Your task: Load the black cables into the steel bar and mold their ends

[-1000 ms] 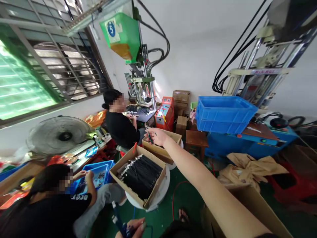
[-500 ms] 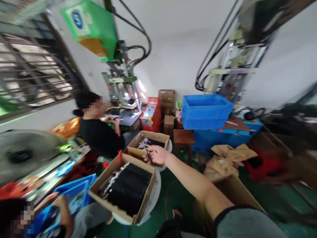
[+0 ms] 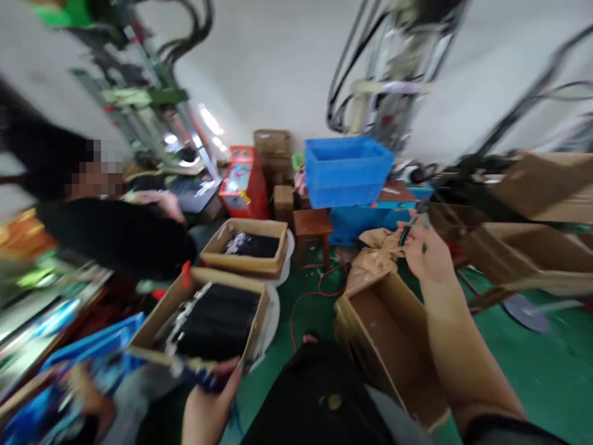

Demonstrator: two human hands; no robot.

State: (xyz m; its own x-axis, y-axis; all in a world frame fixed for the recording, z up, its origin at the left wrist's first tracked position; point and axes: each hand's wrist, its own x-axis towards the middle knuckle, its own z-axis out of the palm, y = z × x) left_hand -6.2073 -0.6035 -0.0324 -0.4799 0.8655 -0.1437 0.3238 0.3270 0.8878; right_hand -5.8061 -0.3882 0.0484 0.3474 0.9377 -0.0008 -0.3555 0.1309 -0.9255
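My right hand [image 3: 425, 246] is raised above the right side of an open cardboard box [image 3: 393, 340], its fingers closed round a small dark green-handled tool [image 3: 404, 235]. At the lower left, my left hand [image 3: 210, 395] is closed on a dark blue item [image 3: 206, 378], blurred by motion, near the front corner of a carton [image 3: 199, 275]. That carton holds a stack of black pieces [image 3: 220, 321] with pale ends. Behind it, a second carton [image 3: 243, 262] holds more black pieces [image 3: 257, 245].
People sit at the left, one in a black top [image 3: 115, 232]. A blue crate [image 3: 347, 173] and wooden stool [image 3: 313, 222] stand ahead. Crumpled brown paper [image 3: 375, 253] lies behind the open box. More cartons [image 3: 532, 253] are at the right, and a red cable crosses the green floor.
The view has turned right and down. My right hand has moved from over the far carton to the right, still with the tool. My left hand has come into view.
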